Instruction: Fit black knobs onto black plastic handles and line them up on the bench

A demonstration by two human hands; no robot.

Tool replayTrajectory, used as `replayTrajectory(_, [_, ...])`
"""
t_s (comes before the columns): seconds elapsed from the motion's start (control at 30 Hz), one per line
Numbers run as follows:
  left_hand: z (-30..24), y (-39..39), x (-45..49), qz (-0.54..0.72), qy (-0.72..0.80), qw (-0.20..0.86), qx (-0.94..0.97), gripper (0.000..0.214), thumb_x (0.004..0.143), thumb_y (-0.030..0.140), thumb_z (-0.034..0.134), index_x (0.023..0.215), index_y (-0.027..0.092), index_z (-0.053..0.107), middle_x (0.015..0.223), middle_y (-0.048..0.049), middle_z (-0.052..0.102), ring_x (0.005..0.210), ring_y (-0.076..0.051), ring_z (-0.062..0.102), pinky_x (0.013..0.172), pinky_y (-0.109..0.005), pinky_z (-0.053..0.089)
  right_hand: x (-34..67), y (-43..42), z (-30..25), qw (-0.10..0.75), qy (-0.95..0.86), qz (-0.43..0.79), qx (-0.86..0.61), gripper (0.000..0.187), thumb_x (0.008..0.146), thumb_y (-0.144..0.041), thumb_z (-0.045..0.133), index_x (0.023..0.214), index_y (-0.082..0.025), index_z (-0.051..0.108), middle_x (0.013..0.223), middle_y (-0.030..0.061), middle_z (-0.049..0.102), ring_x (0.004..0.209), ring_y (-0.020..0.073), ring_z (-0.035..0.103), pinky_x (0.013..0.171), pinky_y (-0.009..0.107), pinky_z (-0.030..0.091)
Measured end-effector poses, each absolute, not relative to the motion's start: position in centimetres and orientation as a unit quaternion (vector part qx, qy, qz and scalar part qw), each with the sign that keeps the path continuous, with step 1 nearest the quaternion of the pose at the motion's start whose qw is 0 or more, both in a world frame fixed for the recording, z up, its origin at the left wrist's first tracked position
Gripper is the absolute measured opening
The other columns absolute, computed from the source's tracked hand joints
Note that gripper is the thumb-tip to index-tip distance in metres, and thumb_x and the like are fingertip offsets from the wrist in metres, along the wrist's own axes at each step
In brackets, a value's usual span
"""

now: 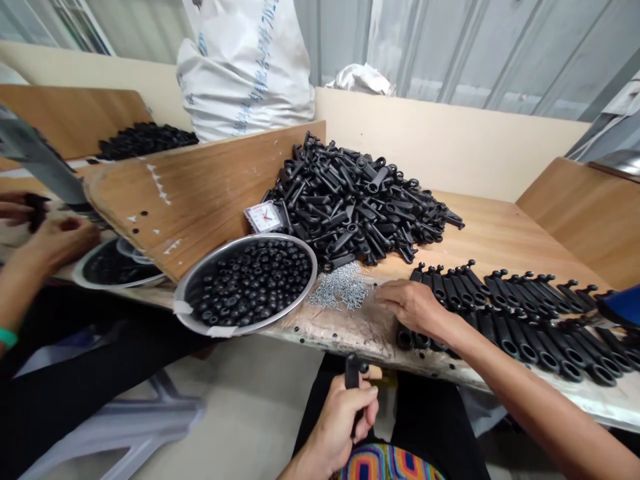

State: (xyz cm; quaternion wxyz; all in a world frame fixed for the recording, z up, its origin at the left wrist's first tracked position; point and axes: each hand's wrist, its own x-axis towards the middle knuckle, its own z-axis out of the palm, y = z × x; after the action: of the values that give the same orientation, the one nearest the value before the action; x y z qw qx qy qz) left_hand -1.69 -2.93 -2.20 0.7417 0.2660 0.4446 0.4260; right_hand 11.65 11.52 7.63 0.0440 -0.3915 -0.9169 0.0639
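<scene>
My left hand (343,413) is closed around a black plastic crank handle (352,371), held upright above my lap in front of the table edge. My right hand (413,303) rests low over the table, its fingers drawn together just right of a small pile of silvery screws (341,287). Whatever is between those fingertips is hidden. Beyond the screws rises a large heap of black crank handles (350,200). A metal bowl (313,270) full of round black knobs (250,283) stands left of the screws. Rows of crank handles (525,327) lie beneath and right of my right forearm.
A wooden divider (210,190) separates my place from the left one, where a co-worker's hands (60,240) work beside another bowl (117,283). A small square clock (265,217) leans by the divider. A white sack (245,73) stands behind; a grey stool (125,427) is below.
</scene>
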Motion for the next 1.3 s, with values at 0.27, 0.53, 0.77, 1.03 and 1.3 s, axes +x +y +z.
replayTrajectory(0.27, [-2.1,-2.8,-3.9,0.452,0.360,0.804,0.141,0.038,0.068,0.024,0.050,0.104,0.011,0.047,0.042,0.0046,0.044,0.030,-0.004,0.020,0.032,-0.018,0.009,8.6,16.4,5.3,-0.096,-0.895,-0.028,-0.434,0.021,0.077,-0.011,0.045,0.083,-0.013,0.065,0.085,0.0109,0.065,0.084,0.0209,0.058,0.065,0.025,0.038])
replayTrajectory(0.53, [-2.4,-2.6,-3.7,0.457,0.317,0.822,0.121,0.026,0.070,0.018,0.048,0.095,0.013,0.050,0.043,0.0046,0.045,0.030,-0.004,0.022,0.032,-0.018,0.011,8.2,15.8,4.2,-0.105,-0.902,-0.049,-0.416,0.022,0.076,-0.008,0.043,0.082,-0.009,0.064,0.086,0.0139,0.062,0.082,0.0231,0.057,0.068,0.029,0.039])
replayTrajectory(0.77, [-1.5,-2.3,-3.1,0.451,0.307,0.830,0.120,0.022,0.069,0.017,0.049,0.090,0.014,0.052,0.044,0.0047,0.045,0.029,-0.004,0.023,0.031,-0.018,0.013,8.7,14.5,5.3,-0.033,-0.921,-0.003,-0.387,0.021,0.081,-0.009,0.041,0.081,-0.008,0.062,0.083,0.0136,0.062,0.078,0.0201,0.056,0.067,0.027,0.039])
replayTrajectory(1.03, [-0.6,-2.3,-1.6,0.441,0.318,0.832,0.113,0.013,0.068,0.019,0.051,0.080,0.015,0.048,0.042,0.0055,0.044,0.028,-0.004,0.023,0.031,-0.018,0.013,10.9,7.3,7.0,0.171,-0.932,0.225,-0.228,0.023,0.088,-0.021,0.042,0.075,-0.013,0.059,0.070,0.0026,0.056,0.065,0.0099,0.050,0.063,0.020,0.039])
replayTrajectory(1.3, [0.2,-2.5,0.2,0.415,0.332,0.840,0.111,0.011,0.068,0.020,0.052,0.062,0.014,0.045,0.043,0.0042,0.045,0.027,-0.003,0.026,0.031,-0.018,0.013,12.8,5.3,6.4,0.220,-0.933,0.199,-0.202,0.029,0.088,-0.016,0.037,0.072,-0.013,0.061,0.073,0.0067,0.057,0.072,0.0130,0.050,0.066,0.022,0.039])
